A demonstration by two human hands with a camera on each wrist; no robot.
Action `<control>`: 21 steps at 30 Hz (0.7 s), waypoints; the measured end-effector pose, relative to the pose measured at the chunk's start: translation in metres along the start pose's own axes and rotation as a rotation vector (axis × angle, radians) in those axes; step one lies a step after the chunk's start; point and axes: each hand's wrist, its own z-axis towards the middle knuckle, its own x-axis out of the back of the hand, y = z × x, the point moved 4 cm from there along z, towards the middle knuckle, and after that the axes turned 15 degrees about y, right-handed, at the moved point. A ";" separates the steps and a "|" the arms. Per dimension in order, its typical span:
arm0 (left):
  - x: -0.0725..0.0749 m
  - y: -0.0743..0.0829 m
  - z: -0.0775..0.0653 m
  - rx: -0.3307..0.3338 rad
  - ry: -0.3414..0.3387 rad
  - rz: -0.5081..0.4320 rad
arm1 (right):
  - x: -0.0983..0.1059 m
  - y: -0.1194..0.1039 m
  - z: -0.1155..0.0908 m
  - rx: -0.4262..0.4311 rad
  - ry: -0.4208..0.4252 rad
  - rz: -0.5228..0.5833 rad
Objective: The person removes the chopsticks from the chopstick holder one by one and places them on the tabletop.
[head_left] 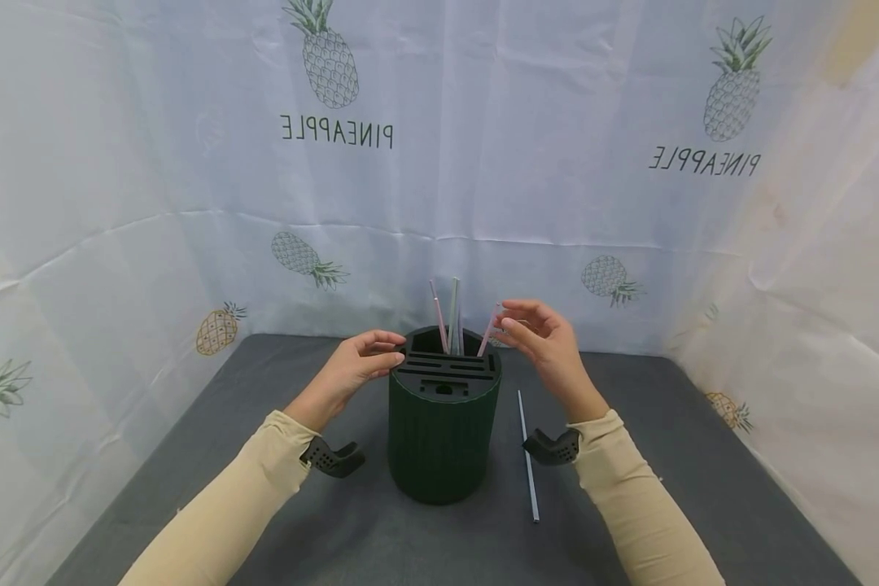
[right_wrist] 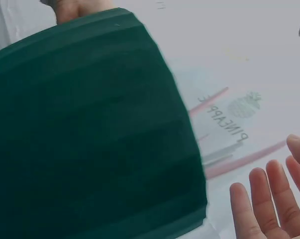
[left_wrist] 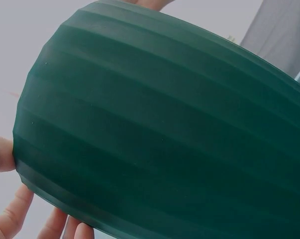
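Note:
A dark green ribbed desk organizer (head_left: 443, 439) stands upright, its black top slotted at the front with a large opening behind. My left hand (head_left: 352, 366) holds the organizer's left rim, thumb on the top edge and fingers around the side. Out of the rear opening lean a pink straw (head_left: 439, 313), a pale green straw (head_left: 453, 309) and a greyish one close beside it. At the right of that opening, a second pink straw (head_left: 488, 330) tilts outward. My right hand (head_left: 545, 346) pinches its upper end between thumb and fingertips, the other fingers spread (right_wrist: 261, 194).
A light blue straw (head_left: 529, 464) lies on the dark grey table (head_left: 322, 529), right of the organizer and partly under the right wrist's black band (head_left: 553, 448). A white curtain (head_left: 483, 146) with pineapple prints hangs behind the table and along both sides.

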 end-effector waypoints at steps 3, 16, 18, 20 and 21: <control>0.000 0.000 0.000 0.003 0.002 -0.003 | -0.004 0.003 -0.001 0.014 -0.017 -0.037; 0.001 -0.001 0.000 0.002 -0.004 -0.008 | -0.009 0.010 -0.001 0.012 -0.056 -0.102; 0.001 -0.001 0.000 0.003 -0.003 -0.008 | -0.009 0.010 -0.001 0.006 -0.053 -0.104; 0.000 -0.001 0.000 0.005 -0.001 -0.011 | -0.010 0.010 -0.001 0.003 -0.052 -0.106; 0.000 -0.001 0.000 0.005 0.000 -0.010 | -0.010 0.010 -0.001 0.001 -0.051 -0.106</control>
